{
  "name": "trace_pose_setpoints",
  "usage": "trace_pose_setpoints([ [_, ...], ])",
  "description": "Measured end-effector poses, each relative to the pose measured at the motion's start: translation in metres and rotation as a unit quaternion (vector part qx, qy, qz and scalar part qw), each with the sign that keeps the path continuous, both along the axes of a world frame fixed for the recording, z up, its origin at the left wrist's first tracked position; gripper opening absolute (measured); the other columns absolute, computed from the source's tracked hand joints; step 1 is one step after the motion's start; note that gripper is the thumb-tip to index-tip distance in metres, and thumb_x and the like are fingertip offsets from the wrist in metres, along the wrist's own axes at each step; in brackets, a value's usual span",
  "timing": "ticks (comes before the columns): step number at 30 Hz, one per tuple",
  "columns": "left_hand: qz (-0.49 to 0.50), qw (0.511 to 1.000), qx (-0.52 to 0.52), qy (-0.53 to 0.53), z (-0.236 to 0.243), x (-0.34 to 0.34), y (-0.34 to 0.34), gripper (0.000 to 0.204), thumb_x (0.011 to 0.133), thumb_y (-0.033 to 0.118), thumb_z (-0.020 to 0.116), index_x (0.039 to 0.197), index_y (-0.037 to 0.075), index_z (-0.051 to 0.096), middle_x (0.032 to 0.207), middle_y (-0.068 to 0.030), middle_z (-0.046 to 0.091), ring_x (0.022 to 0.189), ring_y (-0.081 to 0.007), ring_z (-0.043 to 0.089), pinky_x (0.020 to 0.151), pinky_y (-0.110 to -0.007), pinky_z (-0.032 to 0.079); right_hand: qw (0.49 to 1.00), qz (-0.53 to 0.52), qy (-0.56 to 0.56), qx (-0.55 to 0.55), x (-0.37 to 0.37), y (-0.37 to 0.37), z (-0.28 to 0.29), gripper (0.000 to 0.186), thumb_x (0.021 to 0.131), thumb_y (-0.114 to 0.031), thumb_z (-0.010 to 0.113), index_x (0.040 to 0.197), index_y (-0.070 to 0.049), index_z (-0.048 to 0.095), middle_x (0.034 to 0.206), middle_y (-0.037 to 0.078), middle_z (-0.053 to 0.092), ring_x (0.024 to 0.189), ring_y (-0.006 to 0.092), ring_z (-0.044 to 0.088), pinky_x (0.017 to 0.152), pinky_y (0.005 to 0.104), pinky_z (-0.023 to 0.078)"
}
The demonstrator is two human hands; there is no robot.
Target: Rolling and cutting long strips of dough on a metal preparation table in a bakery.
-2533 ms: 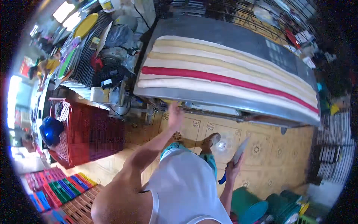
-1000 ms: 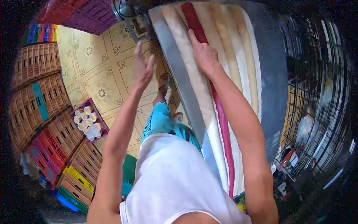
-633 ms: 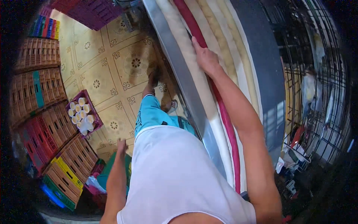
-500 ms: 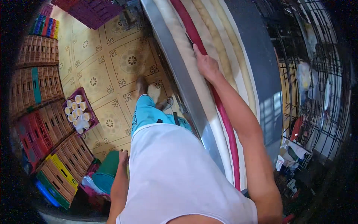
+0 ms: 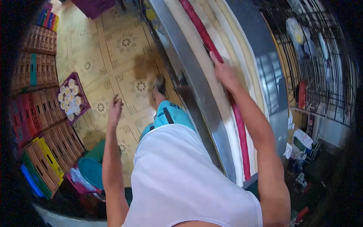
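Observation:
Long soft rolls that look like dough lie side by side along the table on my right. One is a deep magenta roll, and pale cream rolls run beside it. My right hand is closed over the magenta roll, index finger stretched along it. A thin knife seems to stick out ahead of the fingers, its handle hidden in the hand. My left hand hangs over the floor at my left side, empty, its fingers loosely apart.
The grey metal table edge runs along my right side. Stacked plastic crates line the left, with a purple crate of pale cups beside them. A green bin stands nearer. Wire racks stand beyond the table.
My body has moved forward along the table, one foot stepping ahead. My right hand has slid farther along the magenta roll. The left hand has swung forward and up.

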State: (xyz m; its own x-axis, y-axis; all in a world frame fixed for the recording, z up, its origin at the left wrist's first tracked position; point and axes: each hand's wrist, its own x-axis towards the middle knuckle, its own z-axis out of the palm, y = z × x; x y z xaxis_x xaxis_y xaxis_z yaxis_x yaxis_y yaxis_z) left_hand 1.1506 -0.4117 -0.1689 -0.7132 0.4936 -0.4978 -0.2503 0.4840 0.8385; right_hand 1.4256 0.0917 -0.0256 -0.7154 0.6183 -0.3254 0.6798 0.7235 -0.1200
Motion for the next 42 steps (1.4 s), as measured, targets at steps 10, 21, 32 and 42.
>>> trace_pose_setpoints([
  [10, 0.247, 0.936, -0.125, -0.219, -0.064, 0.314, -0.326, 0.047, 0.106, 0.029, 0.058, 0.148, 0.011, 0.05, 0.106, -0.0064, 0.064, 0.081, -0.0158, 0.062, 0.065, -0.029, 0.05, 1.0, -0.014, -0.012, 0.005, 0.193, -0.081, 0.009, 0.064, 0.105, -0.016, 0.04, 0.166, -0.034, 0.032, 0.106, 0.035, 0.07, 0.088, 0.0518, 0.072, 0.08, 0.0629, 0.055],
  [21, -0.018, 0.95, -0.248, -0.188, -0.096, 0.585, -0.359, 0.047, 0.106, 0.038, 0.055, 0.139, 0.005, 0.06, 0.102, -0.0067, 0.067, 0.083, -0.02, 0.062, 0.076, -0.036, 0.054, 0.998, 0.003, -0.061, -0.004, 0.448, -0.19, 0.011, 0.078, 0.103, -0.015, 0.045, 0.171, -0.023, 0.01, 0.087, 0.03, 0.073, 0.078, 0.0472, 0.072, 0.075, 0.0605, 0.055],
  [32, -0.02, 0.984, -0.11, -0.141, -0.013, 0.67, -0.217, 0.054, 0.107, 0.032, 0.057, 0.154, 0.006, 0.049, 0.128, -0.0102, 0.066, 0.105, -0.0204, 0.067, 0.088, -0.036, 0.053, 0.991, -0.061, -0.07, -0.092, 0.748, -0.339, 0.007, 0.079, 0.099, -0.009, 0.048, 0.17, -0.026, 0.018, 0.083, 0.024, 0.072, 0.075, 0.0437, 0.072, 0.068, 0.0586, 0.056],
  [42, -0.099, 0.953, -0.244, -0.148, -0.063, 0.708, -0.283, 0.052, 0.104, 0.032, 0.058, 0.15, 0.007, 0.054, 0.123, -0.0118, 0.068, 0.093, -0.0223, 0.069, 0.077, -0.038, 0.056, 0.959, -0.146, -0.146, -0.195, 0.993, -0.489, 0.039, 0.073, 0.1, -0.017, 0.06, 0.167, -0.02, 0.031, 0.111, 0.021, 0.073, 0.091, 0.0444, 0.071, 0.078, 0.0554, 0.057],
])
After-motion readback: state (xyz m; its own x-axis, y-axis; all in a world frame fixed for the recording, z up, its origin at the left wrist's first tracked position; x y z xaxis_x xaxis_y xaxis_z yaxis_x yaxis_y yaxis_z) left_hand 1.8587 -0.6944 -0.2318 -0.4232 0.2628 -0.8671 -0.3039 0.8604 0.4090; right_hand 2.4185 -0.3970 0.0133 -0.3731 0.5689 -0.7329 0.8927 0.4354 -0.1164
